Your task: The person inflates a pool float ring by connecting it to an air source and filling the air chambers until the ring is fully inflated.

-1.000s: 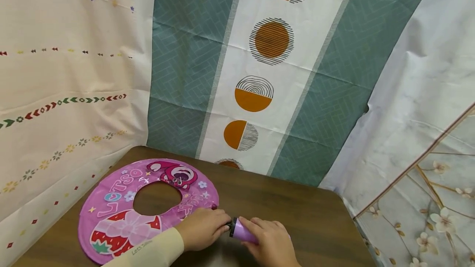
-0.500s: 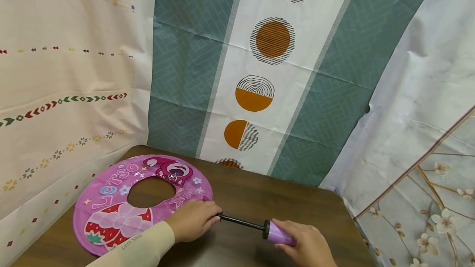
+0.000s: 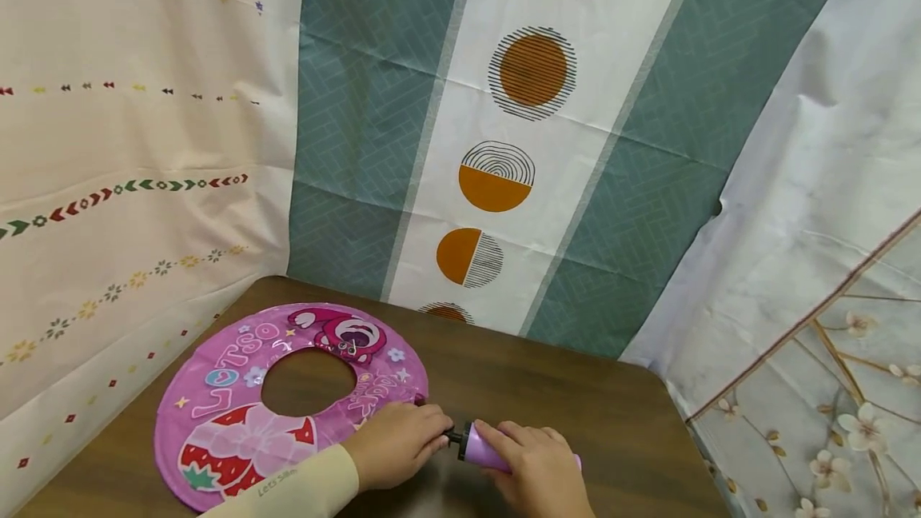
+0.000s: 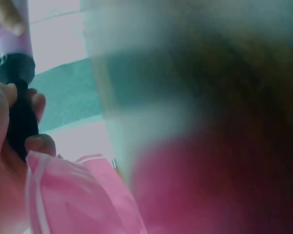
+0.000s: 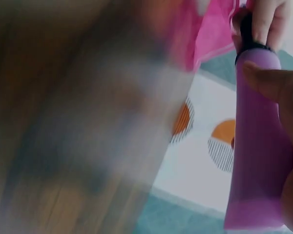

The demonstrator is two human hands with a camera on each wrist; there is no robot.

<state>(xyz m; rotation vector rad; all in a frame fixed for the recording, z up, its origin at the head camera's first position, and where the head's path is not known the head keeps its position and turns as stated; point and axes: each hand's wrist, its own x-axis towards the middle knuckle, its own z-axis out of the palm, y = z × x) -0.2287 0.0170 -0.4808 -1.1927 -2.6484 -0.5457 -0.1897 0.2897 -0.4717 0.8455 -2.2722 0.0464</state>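
Observation:
A pink swim ring [image 3: 233, 366], flat-looking and printed with a bear, strawberries and letters, lies on the left of the table. Beside its right edge my left hand [image 3: 396, 446] grips the black end of a hand pump. The purple barrel of that hand pump [image 3: 482, 448] is held by my right hand [image 3: 538, 466], fingers wrapped round it. Only a short black piece shows between the two hands. In the left wrist view, the ring's pink edge [image 4: 73, 195] is right at the left fingers; its valve is hidden. The right thumb lies along the barrel [image 5: 259, 146].
The brown wooden table [image 3: 532, 382] reaches back to a green and white patterned curtain [image 3: 360, 126]. A cream cloth [image 3: 144, 142] hangs at the left, and a floral white cloth [image 3: 813, 358] borders the right side.
Half a second ago the barrel was drawn out to the right, baring a long black rod; now it is back close to my left hand. The ring shifted left, then right again.

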